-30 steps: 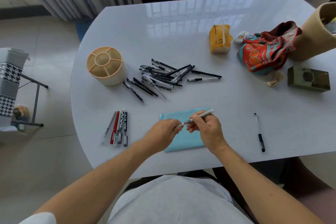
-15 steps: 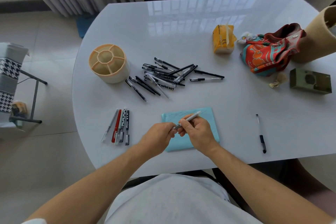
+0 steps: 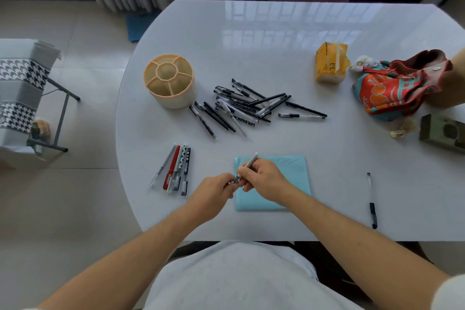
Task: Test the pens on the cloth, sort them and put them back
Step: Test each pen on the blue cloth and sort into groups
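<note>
**Pale pen held in both hands over the blue cloth**

A pale pen (image 3: pixel 247 165) is gripped by the right hand (image 3: pixel 261 178), whose fingers (image 3: pixel 245 175) are curled round the barrel, the rear end of the pen pointing up and away from the person. The lower end of the pen is pinched by the fingertips of the left hand (image 3: pixel 214 190), which are bunched together at the tip; whether a cap is held there cannot be told. Both hands are held above the near left part of the blue cloth (image 3: pixel 294 178), which lies flat on the white surface (image 3: pixel 276 58) close to its near edge. Faint pen strokes are seen near the far right corner of the cloth.

To the left of the cloth, a row of sorted pens (image 3: pixel 176 171) is laid side by side, among them a red one and a black one with white dots. To the right of the cloth, well apart from it, a single black-capped pen (image 3: pixel 371 199) is laid alone. Farther back, a loose pile of mostly black pens (image 3: pixel 246 106) is spread across the middle of the surface, and just beside it on the left a round beige pen holder (image 3: pixel 169 80) with divided compartments stands upright.

On the far right, a yellow packet (image 3: pixel 329 63), a patterned red cloth bag (image 3: pixel 397 85) and a small green box (image 3: pixel 442 133) are seen.
</note>
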Demonstrator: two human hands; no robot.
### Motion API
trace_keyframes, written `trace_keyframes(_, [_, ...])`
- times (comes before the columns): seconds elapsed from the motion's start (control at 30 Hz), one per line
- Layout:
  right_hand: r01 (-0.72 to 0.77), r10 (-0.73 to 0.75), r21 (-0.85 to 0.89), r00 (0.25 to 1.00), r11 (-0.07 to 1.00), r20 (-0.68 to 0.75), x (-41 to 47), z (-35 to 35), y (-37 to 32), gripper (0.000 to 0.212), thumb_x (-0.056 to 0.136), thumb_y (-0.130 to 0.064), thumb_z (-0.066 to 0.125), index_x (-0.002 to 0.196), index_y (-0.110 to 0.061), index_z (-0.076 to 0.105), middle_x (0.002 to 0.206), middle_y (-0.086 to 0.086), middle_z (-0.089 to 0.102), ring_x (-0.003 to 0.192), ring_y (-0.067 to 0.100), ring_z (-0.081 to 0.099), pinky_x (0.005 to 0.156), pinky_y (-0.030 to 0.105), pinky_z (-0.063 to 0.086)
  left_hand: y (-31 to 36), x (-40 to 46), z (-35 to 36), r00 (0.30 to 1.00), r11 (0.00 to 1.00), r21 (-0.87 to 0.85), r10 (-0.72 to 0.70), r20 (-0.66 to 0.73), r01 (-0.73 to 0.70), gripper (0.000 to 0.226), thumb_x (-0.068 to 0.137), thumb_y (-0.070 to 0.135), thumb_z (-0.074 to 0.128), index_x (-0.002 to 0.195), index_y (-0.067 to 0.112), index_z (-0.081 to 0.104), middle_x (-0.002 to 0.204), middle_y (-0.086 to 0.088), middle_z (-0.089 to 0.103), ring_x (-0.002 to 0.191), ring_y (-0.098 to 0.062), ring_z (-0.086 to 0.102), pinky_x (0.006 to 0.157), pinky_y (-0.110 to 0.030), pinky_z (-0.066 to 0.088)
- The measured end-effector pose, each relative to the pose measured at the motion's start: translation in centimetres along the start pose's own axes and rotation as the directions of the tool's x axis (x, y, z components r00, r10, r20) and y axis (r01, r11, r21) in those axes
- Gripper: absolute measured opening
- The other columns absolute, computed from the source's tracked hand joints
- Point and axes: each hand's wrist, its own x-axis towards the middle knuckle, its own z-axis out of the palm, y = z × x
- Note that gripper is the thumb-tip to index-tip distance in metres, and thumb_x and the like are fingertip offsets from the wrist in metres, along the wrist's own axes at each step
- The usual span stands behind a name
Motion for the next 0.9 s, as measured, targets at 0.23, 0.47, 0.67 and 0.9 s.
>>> trace_keyframes(0.23, [0.016, -0.024, 0.164, 0.999, 0.986, 0.046, 0.0, -1.3, -0.4, 0.019, 0.102, -0.014, 0.061, 0.090, -0.002, 0.070, 0.077, 0.011, 0.072, 0.068, 0.022, 0.066, 0.075, 0.036, 0.061, 0.7, -0.1, -0.4, 0.997, 0.990, -0.132, -0.057, -0.054, 0.049, 0.017, 0.100, 0.028, 0.056, 0.086, 0.027, 0.066, 0.072, 0.013, 0.066, 0.056, -0.002, 0.056, 0.055, -0.022, 0.046])
trace_keyframes(0.47, [0.063, -0.063, 0.175, 0.998, 0.983, -0.005, -0.4, -1.6, 0.5, 0.017, 0.103, -0.016, 0.060, 0.092, -0.004, 0.068, 0.076, 0.010, 0.073, 0.068, 0.022, 0.069, 0.070, 0.029, 0.059, 1.5, 0.6, -0.3, 0.999, 0.988, -0.147, -0.038, 0.004, 0.039, 0.028, 0.101, 0.029, 0.053, 0.075, 0.030, 0.061, 0.068, 0.028, 0.063, 0.058, 0.005, 0.053, 0.054, -0.013, 0.038])
trace_keyframes(0.67, [0.048, -0.040, 0.068, 0.992, 0.997, -0.117, 3.0, -4.8, -0.2, 0.017, 0.100, -0.028, 0.065, 0.094, -0.013, 0.072, 0.092, 0.009, 0.076, 0.069, 0.015, 0.065, 0.074, 0.044, 0.060, -0.5, 1.6, -1.2, 0.987, 0.986, -0.066, -0.153, -0.047, 0.150, 0.014, 0.105, 0.028, 0.047, 0.098, 0.026, 0.059, 0.080, 0.009, 0.070, 0.061, -0.011, 0.065, 0.061, -0.035, 0.060])
trace_keyframes(0.9, [-0.200, -0.236, -0.601, 0.789, 0.774, -0.567, 9.1, -15.1, 0.5, 0.040, 0.093, -0.011, 0.056, 0.131, -0.012, 0.066, 0.125, 0.019, 0.064, 0.120, 0.037, 0.053, 0.099, 0.040, 0.045, -5.2, 0.0, -2.3, 0.868, 0.875, 0.149, -0.407, -0.284, 0.460, 0.024, 0.103, 0.030, 0.044, 0.100, 0.011, 0.057, 0.082, -0.005, 0.065, 0.075, -0.025, 0.064, 0.070, -0.045, 0.058])
